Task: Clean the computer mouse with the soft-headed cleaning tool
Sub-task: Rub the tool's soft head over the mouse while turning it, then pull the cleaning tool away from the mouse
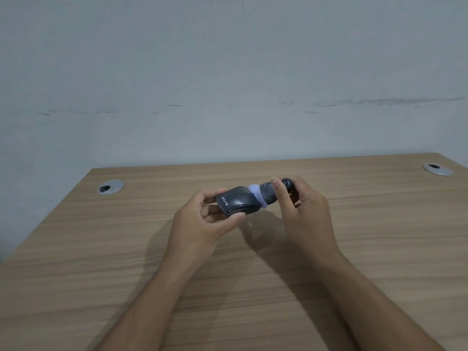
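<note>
A dark grey computer mouse (238, 202) with white lettering on its rear is held above the wooden desk (126, 249) by my left hand (202, 224), thumb below it and fingers behind it. My right hand (301, 211) grips a dark cleaning tool (268, 193) with a pale lilac soft head (255, 196). The soft head presses against the right end of the mouse. Part of the tool's body is hidden behind my right fingers.
Two round silver cable grommets sit in the desk, one at the back left (111, 187) and one at the back right (437, 169). A pale grey wall (228, 84) rises right behind the desk's far edge.
</note>
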Demonstrator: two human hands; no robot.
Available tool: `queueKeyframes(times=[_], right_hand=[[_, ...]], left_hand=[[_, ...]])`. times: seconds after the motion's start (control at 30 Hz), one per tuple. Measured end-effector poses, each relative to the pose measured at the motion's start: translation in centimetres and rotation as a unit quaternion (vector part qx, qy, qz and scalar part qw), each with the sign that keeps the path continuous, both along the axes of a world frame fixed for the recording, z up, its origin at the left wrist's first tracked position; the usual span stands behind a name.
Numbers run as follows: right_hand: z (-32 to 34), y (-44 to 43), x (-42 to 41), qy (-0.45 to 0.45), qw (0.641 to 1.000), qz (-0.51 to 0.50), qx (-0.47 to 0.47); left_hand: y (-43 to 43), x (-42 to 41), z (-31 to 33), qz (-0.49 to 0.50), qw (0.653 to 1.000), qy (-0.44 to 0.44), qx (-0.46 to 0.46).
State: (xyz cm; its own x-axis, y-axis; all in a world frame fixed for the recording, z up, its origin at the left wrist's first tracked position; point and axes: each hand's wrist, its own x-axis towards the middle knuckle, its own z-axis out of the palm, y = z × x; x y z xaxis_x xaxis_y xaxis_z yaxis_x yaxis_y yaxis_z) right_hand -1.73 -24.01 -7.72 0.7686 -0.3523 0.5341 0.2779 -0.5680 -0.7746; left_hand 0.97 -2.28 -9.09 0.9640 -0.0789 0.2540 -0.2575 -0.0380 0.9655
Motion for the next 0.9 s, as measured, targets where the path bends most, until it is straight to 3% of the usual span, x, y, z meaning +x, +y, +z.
queueKeyframes(times=[0.17, 0.37, 0.6, 0.77, 0.9], right_hand=[[0.7, 1.9, -0.6, -0.028, 0.992, 0.121, -0.034], [-0.2, -0.2, 0.4, 0.026, 0.999, -0.021, -0.016], [0.1, 1.4, 0.0, 0.002, 0.996, 0.093, -0.02], [-1.3, -0.2, 0.8, 0.025, 0.999, 0.005, -0.021], [-1.8, -0.7, 1.3, 0.012, 0.999, 0.002, -0.047]], left_hand=[[0.0, -0.1, -0.3, 0.01, 0.997, -0.022, 0.076], [0.1, -0.2, -0.3, 0.039, 0.993, -0.039, 0.105], [0.2, -0.1, -0.4, 0.092, 0.988, -0.024, 0.119], [0.4, -0.2, -0.2, 0.129, 0.983, -0.018, 0.13], [0.1, -0.1, -0.5, 0.159, 0.972, -0.01, 0.171]])
